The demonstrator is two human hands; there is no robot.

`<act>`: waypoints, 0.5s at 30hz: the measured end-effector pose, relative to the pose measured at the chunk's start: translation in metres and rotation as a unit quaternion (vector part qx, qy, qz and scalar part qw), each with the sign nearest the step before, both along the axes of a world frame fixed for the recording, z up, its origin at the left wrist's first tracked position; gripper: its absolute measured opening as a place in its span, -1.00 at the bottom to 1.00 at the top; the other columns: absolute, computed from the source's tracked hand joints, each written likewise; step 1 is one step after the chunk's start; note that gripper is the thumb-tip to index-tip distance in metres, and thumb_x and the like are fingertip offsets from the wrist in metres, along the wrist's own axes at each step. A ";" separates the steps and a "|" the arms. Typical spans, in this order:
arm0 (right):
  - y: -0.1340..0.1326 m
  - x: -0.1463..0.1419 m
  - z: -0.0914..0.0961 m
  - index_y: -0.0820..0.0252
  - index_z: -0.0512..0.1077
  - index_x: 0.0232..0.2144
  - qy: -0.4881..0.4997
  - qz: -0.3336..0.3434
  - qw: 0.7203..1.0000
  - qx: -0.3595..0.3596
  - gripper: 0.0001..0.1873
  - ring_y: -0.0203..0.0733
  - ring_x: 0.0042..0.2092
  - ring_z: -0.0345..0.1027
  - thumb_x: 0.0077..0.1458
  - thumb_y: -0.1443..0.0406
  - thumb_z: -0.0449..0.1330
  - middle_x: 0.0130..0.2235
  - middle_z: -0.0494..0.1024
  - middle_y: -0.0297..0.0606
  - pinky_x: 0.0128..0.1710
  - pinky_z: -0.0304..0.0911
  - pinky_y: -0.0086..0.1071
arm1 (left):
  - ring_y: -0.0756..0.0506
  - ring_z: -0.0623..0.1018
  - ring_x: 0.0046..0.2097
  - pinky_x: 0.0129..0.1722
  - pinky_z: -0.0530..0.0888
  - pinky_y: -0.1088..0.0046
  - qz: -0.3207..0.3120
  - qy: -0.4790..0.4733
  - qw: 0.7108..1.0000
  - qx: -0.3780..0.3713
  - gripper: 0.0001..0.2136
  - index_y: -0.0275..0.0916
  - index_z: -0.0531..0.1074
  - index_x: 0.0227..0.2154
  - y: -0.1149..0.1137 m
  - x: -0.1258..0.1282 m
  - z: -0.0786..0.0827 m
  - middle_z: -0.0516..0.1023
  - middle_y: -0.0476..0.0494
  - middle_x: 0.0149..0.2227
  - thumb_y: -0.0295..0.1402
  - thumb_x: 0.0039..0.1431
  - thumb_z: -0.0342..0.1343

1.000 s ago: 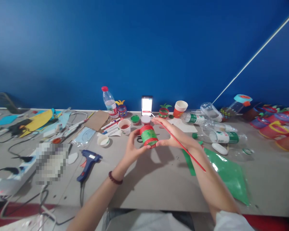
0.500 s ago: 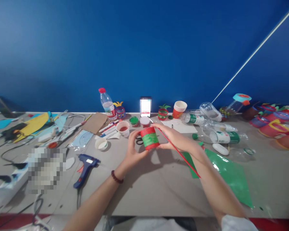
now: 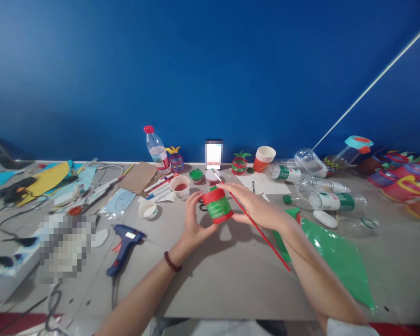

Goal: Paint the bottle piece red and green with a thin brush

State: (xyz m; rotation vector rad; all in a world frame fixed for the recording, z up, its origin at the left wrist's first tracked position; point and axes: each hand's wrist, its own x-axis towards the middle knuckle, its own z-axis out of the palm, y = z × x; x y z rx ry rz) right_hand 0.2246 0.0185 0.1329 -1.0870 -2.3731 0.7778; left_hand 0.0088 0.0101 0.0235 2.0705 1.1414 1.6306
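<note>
Between my hands, above the table, is a small cup-shaped container [image 3: 217, 204] painted red at both ends and green around the middle. It leans slightly. My left hand [image 3: 194, 224] grips its left side, thumb low and fingers near the upper edge. A thin paintbrush [image 3: 262, 233] with a red handle lies across my right hand [image 3: 254, 205], its pale ferrule pointing away from me. Fingers of that same hand also touch the container's right side. Just beyond are a jar of green paint [image 3: 196, 175] and a white-topped jar [image 3: 213, 176]. Scissors [image 3: 203, 205] are mostly hidden behind the container.
A blue glue gun [image 3: 124, 247] and power strip [image 3: 28, 252] lie left. Paper cups [image 3: 179, 185], markers [image 3: 159, 189] and a bottle [image 3: 157, 151] stand behind. Right are plastic bottles [image 3: 332, 200], a green sheet [image 3: 336, 256] and painted pots [image 3: 402, 186]. A lit phone [image 3: 213, 154] leans on the wall.
The container has tilted further in my hands, and a green bit now shows at its top. The brush has turned slightly, its handle end lower. The camera view has shifted a little.
</note>
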 end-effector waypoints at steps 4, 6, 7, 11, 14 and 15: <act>-0.001 0.000 -0.003 -0.28 0.02 0.32 -0.009 -0.005 1.000 0.014 -0.16 0.03 0.31 0.15 0.11 0.41 0.22 0.36 0.17 -0.33 0.24 0.22 -0.03 | -0.31 0.33 0.23 0.17 0.37 0.02 -0.013 0.000 1.000 -0.024 -0.30 -0.19 0.13 0.22 0.000 -0.001 0.000 0.28 -0.34 0.19 -0.21 0.05 0.29; -0.001 0.000 -0.004 -0.29 0.01 0.32 -0.015 -0.012 0.999 0.027 -0.15 0.03 0.32 0.14 0.11 0.41 0.22 0.36 0.16 -0.33 0.25 0.20 -0.01 | -0.32 0.31 0.25 0.19 0.35 0.01 -0.018 0.003 0.999 -0.032 -0.24 -0.18 0.09 0.25 0.000 -0.001 -0.001 0.24 -0.35 0.22 -0.17 0.04 0.31; -0.001 0.000 -0.005 -0.29 0.01 0.33 -0.021 -0.017 0.999 0.032 -0.14 0.03 0.32 0.14 0.10 0.41 0.22 0.36 0.16 -0.32 0.24 0.20 -0.01 | -0.33 0.30 0.26 0.19 0.35 0.01 -0.020 0.006 0.999 -0.033 -0.20 -0.17 0.08 0.27 0.000 -0.002 -0.001 0.23 -0.35 0.23 -0.14 0.02 0.33; -0.002 -0.003 -0.009 -0.24 0.06 0.32 -0.046 -0.020 0.998 0.025 -0.14 0.05 0.31 0.16 0.07 0.42 0.25 0.35 0.18 -0.26 0.23 0.22 -0.02 | -0.34 0.29 0.25 0.18 0.36 0.00 -0.039 0.026 0.998 -0.033 -0.11 -0.11 0.02 0.31 0.002 -0.003 -0.006 0.22 -0.33 0.23 -0.07 -0.02 0.36; -0.001 -0.004 -0.011 -0.23 0.09 0.32 -0.043 -0.014 0.999 0.009 -0.15 0.09 0.32 0.14 0.07 0.36 0.30 0.35 0.19 -0.24 0.25 0.20 0.01 | -0.30 0.33 0.21 0.13 0.41 0.05 -0.057 0.031 0.996 -0.060 -0.18 -0.09 0.06 0.29 0.003 -0.004 -0.009 0.24 -0.30 0.18 -0.11 0.02 0.34; 0.000 -0.003 -0.011 -0.24 0.10 0.31 -0.037 -0.014 0.999 0.002 -0.15 0.11 0.32 0.14 0.06 0.33 0.32 0.35 0.19 -0.24 0.24 0.20 0.02 | -0.29 0.34 0.19 0.12 0.42 0.06 -0.062 0.029 0.995 -0.072 -0.21 -0.08 0.09 0.28 0.003 -0.004 -0.010 0.25 -0.29 0.16 -0.13 0.02 0.33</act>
